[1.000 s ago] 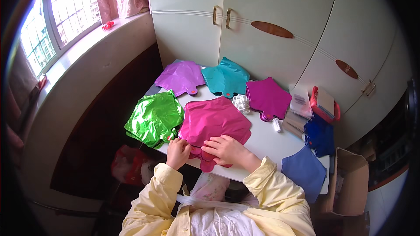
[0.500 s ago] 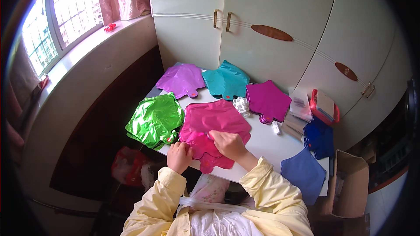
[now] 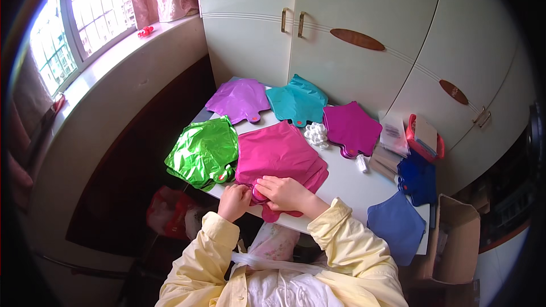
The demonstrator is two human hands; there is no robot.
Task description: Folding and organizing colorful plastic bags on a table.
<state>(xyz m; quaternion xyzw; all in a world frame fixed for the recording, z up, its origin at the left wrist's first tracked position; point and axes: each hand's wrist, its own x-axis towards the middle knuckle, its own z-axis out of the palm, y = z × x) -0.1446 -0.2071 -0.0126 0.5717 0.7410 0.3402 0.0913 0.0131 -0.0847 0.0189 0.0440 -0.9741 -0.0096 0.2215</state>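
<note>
A flat pink foil balloon (image 3: 281, 156) lies on the white table (image 3: 347, 182) in front of me. My left hand (image 3: 234, 202) pinches its near edge at the neck. My right hand (image 3: 284, 192) rests on the same near edge, fingers curled over the foil right beside the left hand. Both sleeves are pale yellow. A crumpled green foil balloon (image 3: 203, 150) lies just left of the pink one, touching it.
Purple (image 3: 239, 99), teal (image 3: 296, 102) and magenta (image 3: 351, 128) foil balloons lie along the table's far side, a white ribbon bundle (image 3: 316, 134) between them. Blue balloons (image 3: 418, 176) and a red-handled box (image 3: 424, 139) sit at the right. White cupboards stand behind; a cardboard box (image 3: 455, 239) is on the floor.
My right hand has slid back from the middle of the pink balloon to its near edge, next to my left hand. The balloon lies flatter.
</note>
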